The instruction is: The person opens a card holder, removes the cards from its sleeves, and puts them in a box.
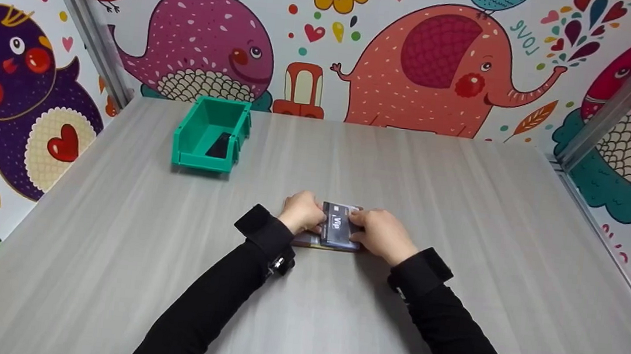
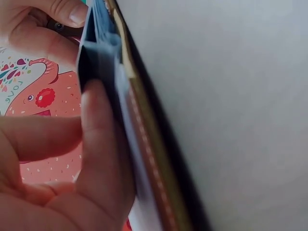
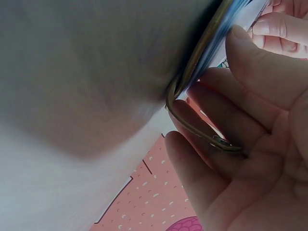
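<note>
A card holder (image 1: 309, 239) with a brown stitched edge (image 2: 144, 113) lies on the table, its clear bluish sleeves fanned. A dark card (image 1: 337, 229) marked "Vip" shows on top. At its left side my left hand (image 1: 303, 211) pinches the holder's sleeves, a fingertip pressed at the sleeve opening in the left wrist view. My right hand (image 1: 384, 234) grips the right side, thumb over the sleeves, other fingers curved beside the holder. A narrow strap with a metal snap (image 3: 221, 141) reaches across those fingers in the right wrist view.
A green open bin (image 1: 200, 160) stands at the back left of the table, with a small black item (image 1: 219, 145) inside. Printed panels with cartoon animals (image 1: 420, 71) rise along the back and both sides, joined by metal posts (image 1: 83, 18).
</note>
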### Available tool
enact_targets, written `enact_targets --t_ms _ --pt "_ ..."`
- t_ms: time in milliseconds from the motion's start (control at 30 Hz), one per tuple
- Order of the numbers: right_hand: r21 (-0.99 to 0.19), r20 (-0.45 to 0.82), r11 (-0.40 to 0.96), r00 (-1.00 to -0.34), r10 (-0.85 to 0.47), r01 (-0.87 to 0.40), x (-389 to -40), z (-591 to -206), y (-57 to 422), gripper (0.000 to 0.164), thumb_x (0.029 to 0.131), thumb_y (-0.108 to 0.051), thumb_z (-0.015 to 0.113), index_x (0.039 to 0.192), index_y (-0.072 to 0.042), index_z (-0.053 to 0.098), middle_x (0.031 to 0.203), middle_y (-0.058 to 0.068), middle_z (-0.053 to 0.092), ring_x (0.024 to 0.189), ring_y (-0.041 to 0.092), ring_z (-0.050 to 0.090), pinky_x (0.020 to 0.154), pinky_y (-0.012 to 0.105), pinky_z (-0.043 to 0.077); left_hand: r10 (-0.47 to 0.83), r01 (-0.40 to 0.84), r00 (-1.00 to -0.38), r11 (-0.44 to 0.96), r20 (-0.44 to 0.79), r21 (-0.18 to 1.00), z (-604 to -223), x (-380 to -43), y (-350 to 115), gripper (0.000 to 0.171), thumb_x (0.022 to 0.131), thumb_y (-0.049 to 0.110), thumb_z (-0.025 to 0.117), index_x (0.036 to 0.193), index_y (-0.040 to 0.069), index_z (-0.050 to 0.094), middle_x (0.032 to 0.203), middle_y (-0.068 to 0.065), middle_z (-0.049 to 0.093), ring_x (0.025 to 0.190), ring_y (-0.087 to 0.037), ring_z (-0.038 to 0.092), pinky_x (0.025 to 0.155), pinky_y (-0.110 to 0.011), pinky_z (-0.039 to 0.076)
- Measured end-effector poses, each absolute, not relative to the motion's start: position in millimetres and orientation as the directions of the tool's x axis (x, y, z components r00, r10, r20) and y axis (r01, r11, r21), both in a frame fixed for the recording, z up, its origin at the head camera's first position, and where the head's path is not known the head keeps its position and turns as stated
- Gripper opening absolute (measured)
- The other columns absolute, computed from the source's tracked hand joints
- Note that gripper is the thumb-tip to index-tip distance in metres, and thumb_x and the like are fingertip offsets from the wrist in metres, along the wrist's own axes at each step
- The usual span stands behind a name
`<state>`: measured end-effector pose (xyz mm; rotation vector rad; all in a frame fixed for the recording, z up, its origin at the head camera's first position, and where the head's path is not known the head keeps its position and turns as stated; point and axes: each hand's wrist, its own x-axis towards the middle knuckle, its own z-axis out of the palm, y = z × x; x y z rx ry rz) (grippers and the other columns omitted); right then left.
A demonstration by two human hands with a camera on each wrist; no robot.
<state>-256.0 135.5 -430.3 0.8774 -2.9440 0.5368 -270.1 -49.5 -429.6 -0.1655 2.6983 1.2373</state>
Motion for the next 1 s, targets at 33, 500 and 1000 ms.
enact_targets --t_ms 33,500,1000 --pt "-0.314 0.120 0.782 -0.840 -0.529 -0.538 -255.8 -430.1 135.4 0.037 0.080 -0.007 0.080 0.116 -0.002 0.072 0.120 0.015 0.068 0.105 0.037 0.065 0.091 0.047 0.050 -0.031 -0.168 -0.980 0.656 -0.196 0.736 -429.5 -270.1 -49.6 0.011 0.075 -0.004 0.065 0.085 0.000 0.069 0.076 -0.008 0.063 0.060 -0.016 0.065 0.049 -0.018 0.050" --pt "-0.297 0.132 0.785 -0.838 -0.530 -0.544 -255.1 -429.9 135.8 0.037 0.080 -0.007 0.079 0.116 -0.001 0.072 0.119 0.016 0.068 0.104 0.037 0.065 0.090 0.047 0.050 -0.003 -0.133 -0.983 0.696 -0.182 0.706 -428.5 -270.0 -48.9 0.024 0.076 0.001 0.069 0.061 0.014 0.056 0.061 0.003 0.056 0.056 -0.009 0.057 0.060 -0.018 0.049" --pt "-0.281 0.145 0.776 -0.825 -0.546 -0.564 -255.2 -431.1 135.7 0.034 0.080 -0.005 0.079 0.113 0.001 0.073 0.119 0.016 0.068 0.104 0.037 0.065 0.091 0.047 0.050 -0.036 -0.181 -0.978 0.625 -0.204 0.759 -429.8 -270.3 -52.5 0.010 0.077 -0.001 0.073 0.080 0.001 0.064 0.077 -0.007 0.060 0.070 -0.022 0.063 0.058 -0.022 0.053"
